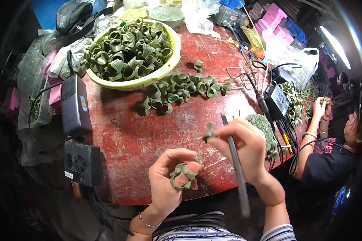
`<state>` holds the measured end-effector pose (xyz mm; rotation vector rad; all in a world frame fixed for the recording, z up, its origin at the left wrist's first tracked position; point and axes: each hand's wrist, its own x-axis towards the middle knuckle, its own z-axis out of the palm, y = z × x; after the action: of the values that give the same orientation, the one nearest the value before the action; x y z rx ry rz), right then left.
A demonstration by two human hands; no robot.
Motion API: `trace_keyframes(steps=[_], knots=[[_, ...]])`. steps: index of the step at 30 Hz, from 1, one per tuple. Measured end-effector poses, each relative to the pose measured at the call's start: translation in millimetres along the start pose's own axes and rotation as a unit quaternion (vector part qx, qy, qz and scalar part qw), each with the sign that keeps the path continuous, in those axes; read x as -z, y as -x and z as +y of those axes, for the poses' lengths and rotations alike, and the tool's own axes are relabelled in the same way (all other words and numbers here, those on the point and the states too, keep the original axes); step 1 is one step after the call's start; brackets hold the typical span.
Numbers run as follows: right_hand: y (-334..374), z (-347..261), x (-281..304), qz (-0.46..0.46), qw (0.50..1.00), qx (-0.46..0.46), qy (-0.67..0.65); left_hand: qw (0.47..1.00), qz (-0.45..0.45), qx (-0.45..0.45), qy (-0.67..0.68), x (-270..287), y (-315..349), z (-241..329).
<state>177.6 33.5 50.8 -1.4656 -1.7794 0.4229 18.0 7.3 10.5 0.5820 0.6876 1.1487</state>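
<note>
While a basket [138, 83] of green rings [128, 50] sits at eleven o'clock on the tabletop [120, 136], the left hand [163, 174] grasps a green openwork ring [184, 176] at six; the right hand [247, 144], at four, grips a green piece [208, 133] and dark rod [237, 172].

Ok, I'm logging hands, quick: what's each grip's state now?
Left hand: closed, holding at least one green ring.
Right hand: closed, holding a rod and a small green piece.

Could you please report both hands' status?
Left hand: green rings at thumb. Right hand: green piece at fingertips, dark rod in grip. Yellow basket clear of both hands.
</note>
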Motion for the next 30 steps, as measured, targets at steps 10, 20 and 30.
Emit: trace_keyframes(steps=[10,20,30], knots=[[53,-16,16,0.003,0.943,-0.101,-0.317,0.940,-0.127,-0.114,-0.295,-16,11,11],[77,-26,30,0.082,0.971,-0.083,-0.207,0.980,-0.099,0.035,-0.168,-22,17,5],[84,-22,17,0.082,0.962,-0.028,-0.259,0.980,-0.155,0.127,-0.002,-18,15,0]])
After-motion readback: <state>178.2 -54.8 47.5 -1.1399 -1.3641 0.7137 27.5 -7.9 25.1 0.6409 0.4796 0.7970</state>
